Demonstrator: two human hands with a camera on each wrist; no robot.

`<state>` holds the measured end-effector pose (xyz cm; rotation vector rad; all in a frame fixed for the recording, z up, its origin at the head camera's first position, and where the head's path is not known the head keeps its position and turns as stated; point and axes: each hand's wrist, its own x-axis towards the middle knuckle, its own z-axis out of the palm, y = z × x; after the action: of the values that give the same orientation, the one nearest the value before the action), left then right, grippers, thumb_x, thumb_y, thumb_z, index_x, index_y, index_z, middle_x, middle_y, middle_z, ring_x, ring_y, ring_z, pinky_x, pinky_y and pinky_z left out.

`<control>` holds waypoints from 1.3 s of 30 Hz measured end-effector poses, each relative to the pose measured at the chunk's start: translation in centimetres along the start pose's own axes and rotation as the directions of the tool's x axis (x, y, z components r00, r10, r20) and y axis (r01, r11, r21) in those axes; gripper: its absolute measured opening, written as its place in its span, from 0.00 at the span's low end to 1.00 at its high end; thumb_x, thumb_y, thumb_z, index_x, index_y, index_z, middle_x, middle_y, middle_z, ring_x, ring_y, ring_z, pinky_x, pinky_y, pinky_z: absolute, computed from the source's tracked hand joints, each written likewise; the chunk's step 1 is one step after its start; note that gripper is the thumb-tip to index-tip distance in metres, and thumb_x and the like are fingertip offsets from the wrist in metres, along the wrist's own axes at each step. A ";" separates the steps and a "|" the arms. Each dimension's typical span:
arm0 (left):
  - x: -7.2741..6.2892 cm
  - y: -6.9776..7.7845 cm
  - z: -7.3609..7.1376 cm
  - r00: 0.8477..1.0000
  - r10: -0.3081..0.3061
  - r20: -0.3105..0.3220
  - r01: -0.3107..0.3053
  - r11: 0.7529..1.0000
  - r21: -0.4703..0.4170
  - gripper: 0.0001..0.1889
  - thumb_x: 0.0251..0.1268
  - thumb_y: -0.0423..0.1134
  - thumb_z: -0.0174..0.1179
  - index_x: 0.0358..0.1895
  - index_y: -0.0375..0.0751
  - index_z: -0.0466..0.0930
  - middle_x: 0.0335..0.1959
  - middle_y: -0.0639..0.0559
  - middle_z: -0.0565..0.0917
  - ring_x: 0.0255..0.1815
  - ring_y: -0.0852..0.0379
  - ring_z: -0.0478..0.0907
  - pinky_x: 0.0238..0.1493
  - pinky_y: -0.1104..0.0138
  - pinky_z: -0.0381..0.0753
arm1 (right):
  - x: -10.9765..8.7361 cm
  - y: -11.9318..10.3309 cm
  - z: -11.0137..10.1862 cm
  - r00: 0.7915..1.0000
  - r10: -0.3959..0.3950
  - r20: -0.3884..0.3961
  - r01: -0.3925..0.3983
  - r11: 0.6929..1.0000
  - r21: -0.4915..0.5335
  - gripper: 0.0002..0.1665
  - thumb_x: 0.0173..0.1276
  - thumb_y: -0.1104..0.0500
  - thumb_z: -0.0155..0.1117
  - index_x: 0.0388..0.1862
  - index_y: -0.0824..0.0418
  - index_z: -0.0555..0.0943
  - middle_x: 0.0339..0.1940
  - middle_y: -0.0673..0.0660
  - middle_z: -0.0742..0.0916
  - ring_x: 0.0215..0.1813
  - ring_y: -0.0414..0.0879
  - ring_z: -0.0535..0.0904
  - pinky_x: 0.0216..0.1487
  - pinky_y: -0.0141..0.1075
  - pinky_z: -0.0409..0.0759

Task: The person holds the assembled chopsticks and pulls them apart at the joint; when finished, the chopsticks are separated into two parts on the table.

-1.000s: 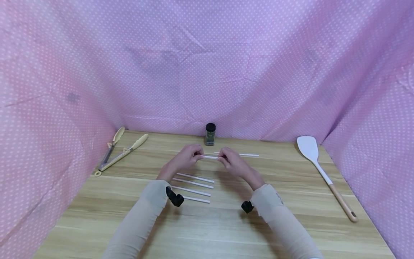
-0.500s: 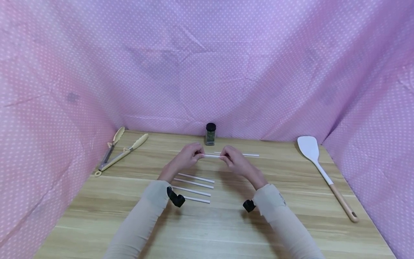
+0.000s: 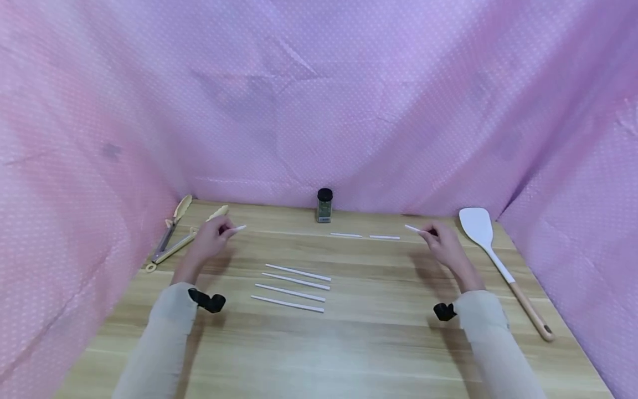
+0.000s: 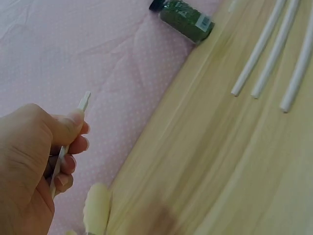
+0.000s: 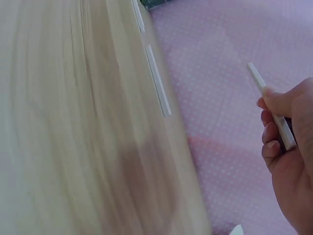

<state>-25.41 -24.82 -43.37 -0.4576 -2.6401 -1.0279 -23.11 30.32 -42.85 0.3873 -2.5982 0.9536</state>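
The head view faces forward and down over the wooden table [image 3: 369, 354]; close wrist views, facing left hand [image 4: 29, 152] and right hand [image 5: 293, 176], share the spice jar [image 4: 183, 20].

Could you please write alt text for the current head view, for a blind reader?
A left hand and a right hand, apart over a table, each pinch a short white stick. Four long sticks lie near the middle, two short sticks farther back. Tongs lie at left, a jar stands at the back before pink cloth, a spatula lies at right.
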 end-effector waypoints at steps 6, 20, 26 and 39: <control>0.8 1.7 2.7 0.993 0.070 0.096 -0.067 0.997 -0.038 0.04 0.63 0.31 0.60 0.31 0.33 0.78 0.25 0.47 0.77 0.27 0.60 0.69 0.30 0.68 0.70 | 0.3 1.2 0.5 0.998 0.045 0.045 -0.046 0.999 0.027 0.08 0.68 0.61 0.61 0.36 0.66 0.81 0.32 0.60 0.83 0.34 0.36 0.74 0.35 0.25 0.73; 3.5 8.6 14.4 0.958 0.152 0.244 -0.139 0.988 -0.071 0.06 0.62 0.28 0.59 0.40 0.35 0.83 0.38 0.46 0.80 0.44 0.50 0.76 0.52 0.57 0.76 | -0.5 1.9 4.3 0.983 0.045 0.177 -0.050 0.999 0.020 0.07 0.67 0.66 0.60 0.41 0.66 0.83 0.40 0.62 0.86 0.45 0.54 0.80 0.49 0.47 0.77; 4.9 11.3 18.1 0.961 0.124 0.248 -0.091 0.986 -0.138 0.04 0.61 0.28 0.60 0.38 0.36 0.81 0.36 0.47 0.81 0.40 0.54 0.77 0.48 0.61 0.77 | 0.0 2.0 5.4 0.976 0.041 0.214 -0.043 0.999 0.007 0.05 0.65 0.59 0.65 0.36 0.59 0.85 0.36 0.55 0.87 0.39 0.46 0.80 0.44 0.42 0.77; 6.2 13.7 21.1 0.951 0.082 0.299 -0.075 0.997 -0.035 0.02 0.60 0.31 0.63 0.30 0.39 0.82 0.31 0.50 0.79 0.35 0.57 0.73 0.41 0.67 0.73 | 0.7 2.0 6.6 0.973 0.055 0.223 -0.068 0.996 0.050 0.04 0.63 0.61 0.66 0.35 0.61 0.85 0.35 0.57 0.87 0.38 0.46 0.79 0.42 0.38 0.76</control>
<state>-28.68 0.50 -47.92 -0.7747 -2.8460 -1.0374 -25.97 27.33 -48.37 0.4538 -2.8023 1.0625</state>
